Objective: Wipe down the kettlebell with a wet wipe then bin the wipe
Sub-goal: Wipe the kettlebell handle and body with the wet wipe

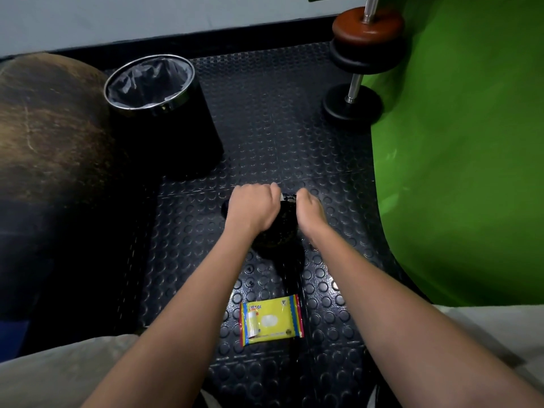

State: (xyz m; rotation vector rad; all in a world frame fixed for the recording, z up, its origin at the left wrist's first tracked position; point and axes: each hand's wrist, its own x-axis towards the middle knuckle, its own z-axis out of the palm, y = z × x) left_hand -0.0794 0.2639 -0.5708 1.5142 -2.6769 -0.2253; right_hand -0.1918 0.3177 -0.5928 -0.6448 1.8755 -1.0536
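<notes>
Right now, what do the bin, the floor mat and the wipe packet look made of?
Bin: glossy black body, probably metal or hard plastic, with a shiny chrome-like rim and a thin grey plastic liner.
Floor mat: dark rubber by its look, with raised round studs and a slight sheen.
Wipe packet: glossy yellow plastic film, with crimped edges.

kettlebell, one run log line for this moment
stage: wiping | left hand and right hand on kettlebell | wipe between hands | bin unused

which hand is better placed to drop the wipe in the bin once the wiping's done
Probably the left. The left hand is on the kettlebell on the side nearer the bin, which stands up-left. The right hand would have to cross over. Which hand holds the wipe is unclear.
</notes>
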